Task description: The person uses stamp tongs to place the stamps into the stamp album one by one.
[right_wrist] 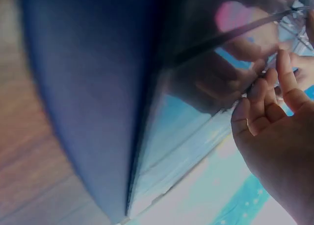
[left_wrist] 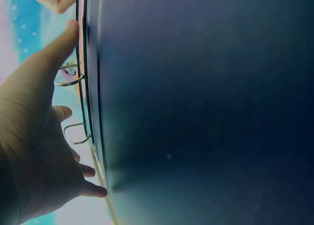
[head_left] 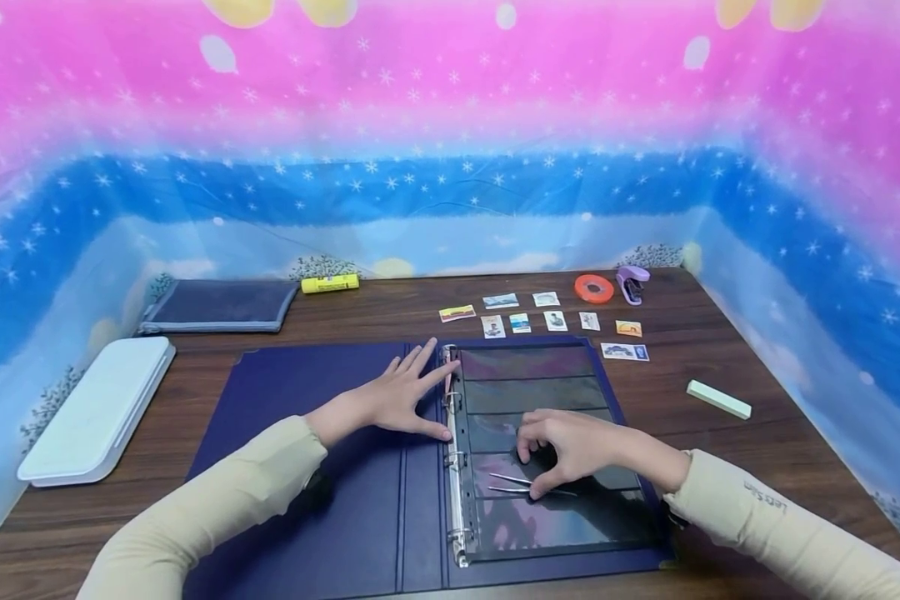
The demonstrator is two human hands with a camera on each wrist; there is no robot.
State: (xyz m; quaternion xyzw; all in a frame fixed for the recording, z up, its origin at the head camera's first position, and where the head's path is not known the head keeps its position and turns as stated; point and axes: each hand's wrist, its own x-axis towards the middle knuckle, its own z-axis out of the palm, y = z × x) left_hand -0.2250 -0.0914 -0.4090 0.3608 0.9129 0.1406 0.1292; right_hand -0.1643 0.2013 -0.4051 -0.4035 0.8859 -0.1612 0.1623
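A dark blue ring binder (head_left: 318,467) lies spread on the table, with a black sheet of clear pockets (head_left: 540,396) on its right side. My left hand (head_left: 401,400) is spread out at the rings, its thumb and index fingertip right at the sheet's punched edge. Over the lower pockets is my right hand (head_left: 570,446), its fingers bent and apart from the thumb. Silver tweezers (head_left: 510,481) cross the sheet under that thumb, their two tips parted and pointing left. In the right wrist view, the bent fingers of the right hand (right_wrist: 274,117) are close over the glossy sheet.
Several small stamps (head_left: 555,321) lie behind the binder. Orange tape (head_left: 594,288) and a purple stapler (head_left: 632,284) are at the back right, a pale green bar (head_left: 718,400) nearer. Left are a white case (head_left: 97,408), a mesh pouch (head_left: 221,305) and a yellow glue stick (head_left: 330,283).
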